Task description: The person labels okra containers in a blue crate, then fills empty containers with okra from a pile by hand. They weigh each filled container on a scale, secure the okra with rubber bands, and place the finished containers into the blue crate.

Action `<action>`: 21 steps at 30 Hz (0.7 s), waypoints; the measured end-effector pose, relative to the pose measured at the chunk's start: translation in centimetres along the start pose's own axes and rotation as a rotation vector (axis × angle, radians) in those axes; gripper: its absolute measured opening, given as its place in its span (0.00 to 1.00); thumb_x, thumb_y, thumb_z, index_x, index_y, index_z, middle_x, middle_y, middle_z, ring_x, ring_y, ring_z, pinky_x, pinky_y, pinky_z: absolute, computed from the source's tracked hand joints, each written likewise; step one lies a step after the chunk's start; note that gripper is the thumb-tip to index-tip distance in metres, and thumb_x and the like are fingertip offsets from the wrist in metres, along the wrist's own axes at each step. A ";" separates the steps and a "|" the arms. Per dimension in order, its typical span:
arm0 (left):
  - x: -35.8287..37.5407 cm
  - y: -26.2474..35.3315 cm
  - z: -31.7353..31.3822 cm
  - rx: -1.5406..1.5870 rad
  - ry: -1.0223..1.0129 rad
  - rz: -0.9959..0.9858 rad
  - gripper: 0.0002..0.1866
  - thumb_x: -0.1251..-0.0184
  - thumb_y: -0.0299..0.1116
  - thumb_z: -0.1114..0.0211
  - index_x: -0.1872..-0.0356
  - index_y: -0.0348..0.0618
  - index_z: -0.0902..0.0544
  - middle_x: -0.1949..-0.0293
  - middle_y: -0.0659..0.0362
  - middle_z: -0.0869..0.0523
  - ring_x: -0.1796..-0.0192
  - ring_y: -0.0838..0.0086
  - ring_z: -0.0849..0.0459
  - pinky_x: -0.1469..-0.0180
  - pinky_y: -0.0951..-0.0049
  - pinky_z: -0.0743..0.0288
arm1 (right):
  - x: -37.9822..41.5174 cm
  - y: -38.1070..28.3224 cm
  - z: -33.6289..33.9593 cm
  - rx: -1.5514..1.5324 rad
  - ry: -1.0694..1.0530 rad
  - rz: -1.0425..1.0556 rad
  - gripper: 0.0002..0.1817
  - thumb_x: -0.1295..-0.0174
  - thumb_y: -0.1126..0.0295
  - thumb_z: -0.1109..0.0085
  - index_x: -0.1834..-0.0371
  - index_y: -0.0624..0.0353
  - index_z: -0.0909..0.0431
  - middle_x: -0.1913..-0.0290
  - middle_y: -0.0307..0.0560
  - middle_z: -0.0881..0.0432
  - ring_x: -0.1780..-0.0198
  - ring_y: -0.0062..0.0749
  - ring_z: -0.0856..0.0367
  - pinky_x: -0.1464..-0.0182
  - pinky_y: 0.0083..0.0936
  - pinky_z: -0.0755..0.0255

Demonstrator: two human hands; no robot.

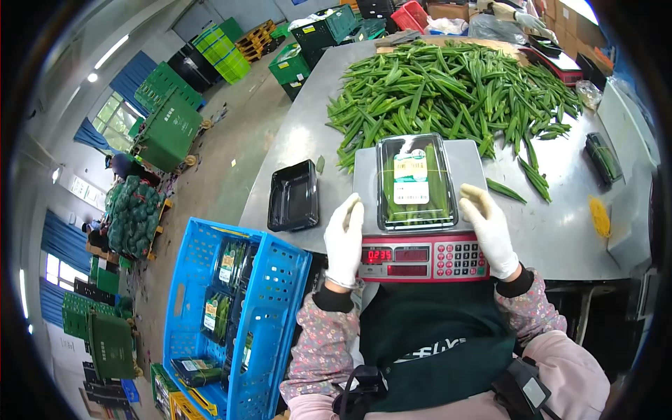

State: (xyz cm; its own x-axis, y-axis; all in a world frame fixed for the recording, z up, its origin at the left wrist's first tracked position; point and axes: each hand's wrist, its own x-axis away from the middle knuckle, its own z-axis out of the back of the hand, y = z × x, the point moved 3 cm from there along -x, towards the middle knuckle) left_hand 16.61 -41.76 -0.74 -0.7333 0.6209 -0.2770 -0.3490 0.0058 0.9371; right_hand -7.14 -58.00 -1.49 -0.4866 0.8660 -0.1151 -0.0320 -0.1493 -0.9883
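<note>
Okra pack (pixel 418 183), labelled and covered in clear plastic, lies on a scale (pixel 458 257) whose display (pixel 379 255) reads 0.235. The gloved left hand (pixel 344 238) and right hand (pixel 490 229) stand free on either side of it, fingers close together and slightly curved. Loose okra (pixel 434 91) lies heaped beyond; a black tray (pixel 293 196) sits to the left.

Bright, even light over my gloved fingers (pixel 355 211), crisp there.
Between them, a white glare streaks the far end of the clear lid (pixel 414 183); to their right, the steel table (pixel 560 234) shines softly. Far to their left, ceiling tubes (pixel 112 51) and a window (pixel 115 120) glow, small and soft. Farthest out, everything bends into black corners.
</note>
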 end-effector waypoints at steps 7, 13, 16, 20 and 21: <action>-3.3 -0.3 -2.8 0.005 -0.466 0.241 0.19 0.23 0.40 0.36 0.45 0.33 0.15 0.58 0.58 0.10 0.57 0.83 0.17 0.56 0.78 0.23 | -1.6 0.1 -2.7 -0.051 -0.113 -0.010 0.36 0.31 0.61 0.32 0.26 0.70 0.34 0.35 0.57 0.21 0.36 0.30 0.22 0.35 0.25 0.29; 0.7 1.9 -3.3 0.194 -0.290 0.099 0.24 0.31 0.29 0.29 0.36 0.31 0.21 0.46 0.54 0.14 0.49 0.75 0.14 0.46 0.73 0.19 | -1.0 -3.3 -2.8 -0.402 -0.130 0.089 0.36 0.30 0.76 0.40 0.19 0.66 0.43 0.25 0.51 0.31 0.27 0.32 0.30 0.25 0.28 0.39; 1.9 4.8 -1.8 0.164 -0.311 0.087 0.28 0.29 0.27 0.31 0.32 0.28 0.29 0.40 0.50 0.17 0.39 0.69 0.18 0.35 0.69 0.24 | -1.0 -4.0 -3.0 -0.504 -0.112 0.058 0.35 0.30 0.76 0.40 0.21 0.65 0.39 0.26 0.50 0.29 0.28 0.30 0.29 0.27 0.27 0.37; 0.3 6.2 3.3 0.242 -0.203 0.195 0.37 0.27 0.32 0.33 0.23 0.34 0.41 0.31 0.45 0.24 0.31 0.67 0.24 0.30 0.67 0.31 | -0.5 -3.6 -3.6 -0.619 -0.267 -0.041 0.34 0.33 0.76 0.40 0.23 0.68 0.36 0.30 0.50 0.25 0.31 0.30 0.26 0.29 0.27 0.34; -0.4 6.6 4.7 0.234 -0.177 0.151 0.42 0.27 0.35 0.33 0.20 0.33 0.47 0.29 0.43 0.27 0.31 0.65 0.25 0.30 0.67 0.31 | -0.3 -3.6 -4.0 -0.599 -0.323 -0.042 0.34 0.34 0.75 0.41 0.23 0.69 0.36 0.30 0.51 0.25 0.31 0.32 0.25 0.28 0.28 0.34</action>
State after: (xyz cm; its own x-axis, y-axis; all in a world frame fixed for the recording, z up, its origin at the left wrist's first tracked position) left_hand 17.35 -38.22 6.54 -0.6470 0.7547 -0.1090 -0.0856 0.0702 0.9939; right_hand -3.43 -55.79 1.66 -0.7347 0.6656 -0.1311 0.3867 0.2522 -0.8871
